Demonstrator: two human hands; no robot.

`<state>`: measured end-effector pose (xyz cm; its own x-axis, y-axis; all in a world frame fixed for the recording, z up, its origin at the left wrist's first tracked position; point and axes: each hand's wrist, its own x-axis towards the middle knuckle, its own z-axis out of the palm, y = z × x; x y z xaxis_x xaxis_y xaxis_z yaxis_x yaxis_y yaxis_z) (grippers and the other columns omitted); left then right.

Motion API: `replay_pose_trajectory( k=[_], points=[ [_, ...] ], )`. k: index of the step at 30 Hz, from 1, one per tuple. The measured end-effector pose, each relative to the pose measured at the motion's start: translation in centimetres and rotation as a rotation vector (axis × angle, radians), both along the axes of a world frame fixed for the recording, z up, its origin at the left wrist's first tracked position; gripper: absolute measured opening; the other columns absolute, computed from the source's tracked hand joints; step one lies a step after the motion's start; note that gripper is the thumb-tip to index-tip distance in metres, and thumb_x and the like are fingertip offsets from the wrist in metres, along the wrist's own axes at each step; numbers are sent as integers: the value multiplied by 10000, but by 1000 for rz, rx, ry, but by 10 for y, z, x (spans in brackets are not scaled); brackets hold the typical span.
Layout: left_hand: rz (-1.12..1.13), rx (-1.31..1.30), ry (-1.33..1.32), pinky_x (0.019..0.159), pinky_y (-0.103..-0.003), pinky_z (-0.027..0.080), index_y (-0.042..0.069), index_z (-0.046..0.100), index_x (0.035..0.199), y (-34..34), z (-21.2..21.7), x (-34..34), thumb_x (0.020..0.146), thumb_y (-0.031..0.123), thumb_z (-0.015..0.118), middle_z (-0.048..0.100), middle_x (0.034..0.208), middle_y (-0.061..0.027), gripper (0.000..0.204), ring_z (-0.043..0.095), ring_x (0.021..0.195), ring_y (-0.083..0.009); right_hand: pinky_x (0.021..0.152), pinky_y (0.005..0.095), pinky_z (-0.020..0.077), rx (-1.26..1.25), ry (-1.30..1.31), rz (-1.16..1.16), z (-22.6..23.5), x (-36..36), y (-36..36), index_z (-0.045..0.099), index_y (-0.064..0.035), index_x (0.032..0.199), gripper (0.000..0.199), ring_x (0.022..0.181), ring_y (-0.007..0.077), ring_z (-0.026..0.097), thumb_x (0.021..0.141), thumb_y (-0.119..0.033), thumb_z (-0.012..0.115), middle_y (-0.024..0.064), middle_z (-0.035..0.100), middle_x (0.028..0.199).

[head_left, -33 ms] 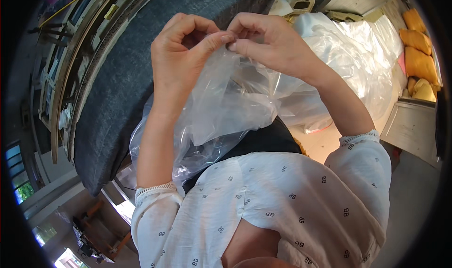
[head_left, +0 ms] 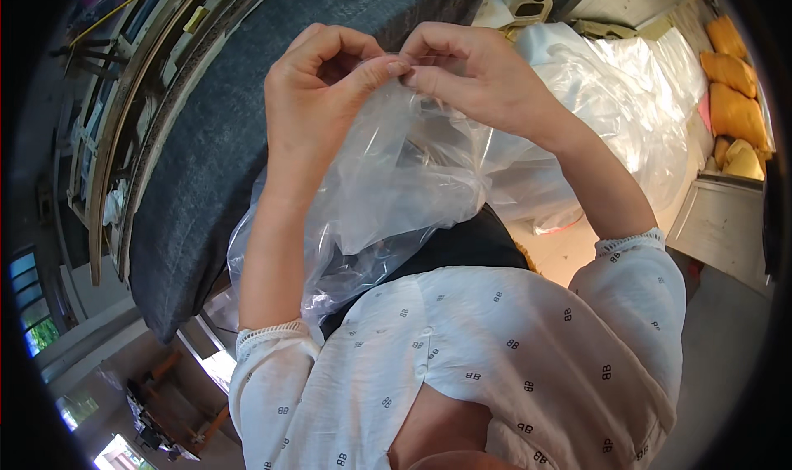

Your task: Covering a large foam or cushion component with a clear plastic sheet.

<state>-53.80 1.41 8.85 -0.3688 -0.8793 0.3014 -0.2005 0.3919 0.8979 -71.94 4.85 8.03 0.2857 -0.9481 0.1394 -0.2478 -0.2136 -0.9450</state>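
Note:
Both hands are raised in front of me, and their fingertips meet at the upper edge of a clear plastic sheet point(head_left: 371, 189). My left hand point(head_left: 318, 90) pinches that edge between thumb and index finger. Close against it, my right hand point(head_left: 474, 78) pinches the same edge, thumb tip beside the left thumb. Folds of the crumpled film hang below the fingers and drape over my lap and left side. Anything small between the fingertips is too hidden to make out.
A dark grey fabric-covered pad point(head_left: 214, 148) stretches along my left, beside a curved wooden frame point(head_left: 107, 140). More shiny plastic point(head_left: 610, 99) is heaped at the right. Orange bundles point(head_left: 730, 82) are stacked at the far right, above a pale metal panel point(head_left: 718, 222).
My right fingertips have shifted very slightly against the left ones. Otherwise the hands and plastic hold their places.

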Motion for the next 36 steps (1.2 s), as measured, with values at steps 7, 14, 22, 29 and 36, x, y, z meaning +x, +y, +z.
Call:
replay_pose_trajectory(
  k=[7, 14, 22, 29, 36],
  points=[
    [-158, 220, 58, 605, -180, 405, 25, 668, 840, -6, 5, 14, 768, 92, 667, 563, 763, 23, 99, 489, 653, -36, 624, 241, 441, -81, 42, -40, 0, -1, 2, 594, 3, 840, 151, 650, 97, 526, 798, -139, 562, 43, 572, 686],
    [-171, 138, -50, 618, -177, 401, 34, 669, 849, -13, 9, 11, 775, 118, 665, 559, 762, 28, 112, 486, 669, -33, 614, 229, 437, -90, 45, -40, 6, -5, 2, 598, 0, 834, 147, 638, 86, 513, 804, -140, 566, 31, 564, 678],
    [-207, 93, -97, 628, -188, 407, 32, 668, 846, -12, 17, 7, 755, 90, 674, 551, 761, 26, 107, 506, 699, -46, 600, 221, 428, -108, 49, -49, 8, -5, 0, 602, -6, 822, 147, 634, 74, 502, 807, -150, 575, 21, 557, 673],
    [-190, 59, 129, 723, -192, 416, 19, 591, 896, -18, 8, 11, 821, 42, 592, 552, 850, -9, 78, 530, 788, -85, 590, 210, 418, -10, 142, -10, -11, -38, 1, 585, -57, 832, 70, 653, 81, 527, 806, -120, 599, -8, 557, 708],
    [544, 241, 447, 886, -367, 415, 50, 502, 1165, -28, 7, 98, 840, 355, 545, 524, 1120, -103, 448, 500, 1031, -217, 605, 328, 443, -583, 737, -534, -67, -108, 37, 585, -100, 821, 84, 728, 213, 559, 763, -160, 598, 31, 582, 734]
  ],
)
